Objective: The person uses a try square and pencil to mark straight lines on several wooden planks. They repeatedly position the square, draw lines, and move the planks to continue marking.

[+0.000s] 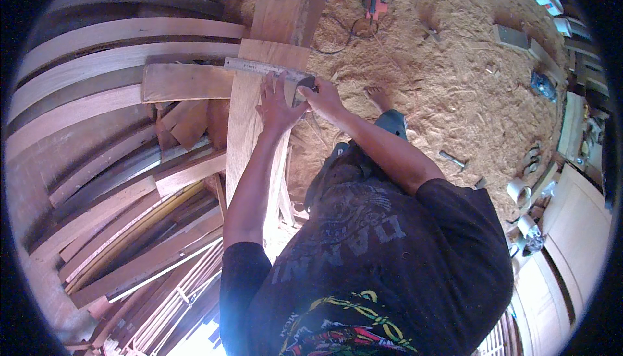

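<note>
A steel rule (266, 69) is laid square across the plank (250, 119), near its far end, and is pinned flat by the spread left hand (278, 106). The right hand (322, 96) is closed around a small dark tool (305, 85), apparently a marker, at the rule's right end. No finished line can be made out on the plank; marking is judged just begun, cutting not yet done.
</note>
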`<state>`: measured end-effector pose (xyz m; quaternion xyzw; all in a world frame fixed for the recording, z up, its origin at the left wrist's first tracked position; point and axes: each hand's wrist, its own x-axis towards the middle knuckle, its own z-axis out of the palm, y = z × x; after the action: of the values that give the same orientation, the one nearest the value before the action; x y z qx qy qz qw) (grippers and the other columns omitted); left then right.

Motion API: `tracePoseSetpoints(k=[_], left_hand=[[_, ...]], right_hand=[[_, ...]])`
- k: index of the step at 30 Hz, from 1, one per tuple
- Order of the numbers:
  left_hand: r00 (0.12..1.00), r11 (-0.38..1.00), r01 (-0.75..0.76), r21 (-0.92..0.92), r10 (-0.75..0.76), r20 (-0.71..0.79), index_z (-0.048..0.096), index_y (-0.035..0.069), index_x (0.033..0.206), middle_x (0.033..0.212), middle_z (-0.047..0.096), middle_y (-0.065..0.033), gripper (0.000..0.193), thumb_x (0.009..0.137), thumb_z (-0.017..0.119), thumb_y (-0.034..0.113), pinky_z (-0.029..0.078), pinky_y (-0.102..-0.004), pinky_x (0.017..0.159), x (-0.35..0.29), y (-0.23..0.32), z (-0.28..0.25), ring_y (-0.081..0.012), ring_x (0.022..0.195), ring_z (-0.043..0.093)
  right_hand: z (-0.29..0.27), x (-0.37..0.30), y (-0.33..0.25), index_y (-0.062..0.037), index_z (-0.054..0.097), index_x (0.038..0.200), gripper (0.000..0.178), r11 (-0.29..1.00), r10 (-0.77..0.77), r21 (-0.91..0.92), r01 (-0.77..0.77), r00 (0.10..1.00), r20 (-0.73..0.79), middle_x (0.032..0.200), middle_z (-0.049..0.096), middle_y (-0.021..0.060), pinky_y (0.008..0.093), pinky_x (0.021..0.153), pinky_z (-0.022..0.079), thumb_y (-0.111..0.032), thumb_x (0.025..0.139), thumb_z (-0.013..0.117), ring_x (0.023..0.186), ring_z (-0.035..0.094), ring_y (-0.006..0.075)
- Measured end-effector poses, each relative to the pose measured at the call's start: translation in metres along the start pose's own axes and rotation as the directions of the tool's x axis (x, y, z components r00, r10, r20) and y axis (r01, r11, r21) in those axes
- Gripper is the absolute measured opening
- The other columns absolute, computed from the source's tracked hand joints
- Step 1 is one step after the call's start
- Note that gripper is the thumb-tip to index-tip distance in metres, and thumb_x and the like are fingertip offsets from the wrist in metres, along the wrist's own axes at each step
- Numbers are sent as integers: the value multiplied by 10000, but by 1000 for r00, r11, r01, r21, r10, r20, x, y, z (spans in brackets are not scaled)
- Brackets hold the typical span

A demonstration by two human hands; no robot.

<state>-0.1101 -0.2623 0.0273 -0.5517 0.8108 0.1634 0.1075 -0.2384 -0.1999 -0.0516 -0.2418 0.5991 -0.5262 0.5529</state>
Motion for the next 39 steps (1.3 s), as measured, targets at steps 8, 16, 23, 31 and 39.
tracePoseSetpoints(k=[8, 16, 23, 31, 39], left_hand=[[999, 1000, 16, 23, -16, 30, 266, 326, 1639, 1733, 147, -89, 1189, 664, 879, 620, 358, -792, 1084, 0, 3, -3, -389, 1585, 177], [999, 999, 35, -12, -35, 15, 281, 311, 1634, 1739, 107, -130, 1255, 597, 921, 610, 329, -798, 1099, 4, 5, -5, -433, 1572, 178], [991, 992, 100, -77, -93, 94, 307, 275, 1638, 1745, 77, -156, 1246, 608, 924, 606, 290, -786, 1134, 4, 10, -9, -415, 1592, 120], [979, 989, 135, -67, -123, 162, 282, 278, 1649, 1744, 72, -171, 1221, 657, 920, 596, 274, -764, 1163, 0, 23, -22, -405, 1605, 88], [993, 985, 103, -138, -93, 76, 273, 288, 1647, 1741, 85, -170, 1251, 630, 927, 609, 288, -756, 1158, -4, 19, -5, -416, 1591, 144]], right_hand=[[-2, -1, -1, 34, 680, 1057, 271, 999, 31, -26, -31, 1000, -1, 797, 695, 81, 299, 529, 536, -222, 976, 716, 608, 672, 139], [-7, 8, 19, 3, 658, 1034, 238, 999, 50, -16, -49, 994, 93, 778, 684, 55, 301, 541, 520, -220, 981, 724, 609, 656, 133], [-81, 11, -6, -61, 626, 1281, 323, 949, -284, -151, 277, 959, -27, 959, 727, 68, 287, 677, 542, -305, 1069, 615, 786, 679, 134], [-36, 68, -155, -33, 720, 1221, 332, 816, -249, -378, 436, 857, 451, 947, 768, 80, 319, 700, 570, -304, 1086, 583, 802, 727, 142], [79, 160, -139, -29, 735, 1154, 326, 495, -411, -427, 757, 637, 652, 857, 767, 141, 362, 700, 593, -325, 1055, 641, 816, 778, 232]])
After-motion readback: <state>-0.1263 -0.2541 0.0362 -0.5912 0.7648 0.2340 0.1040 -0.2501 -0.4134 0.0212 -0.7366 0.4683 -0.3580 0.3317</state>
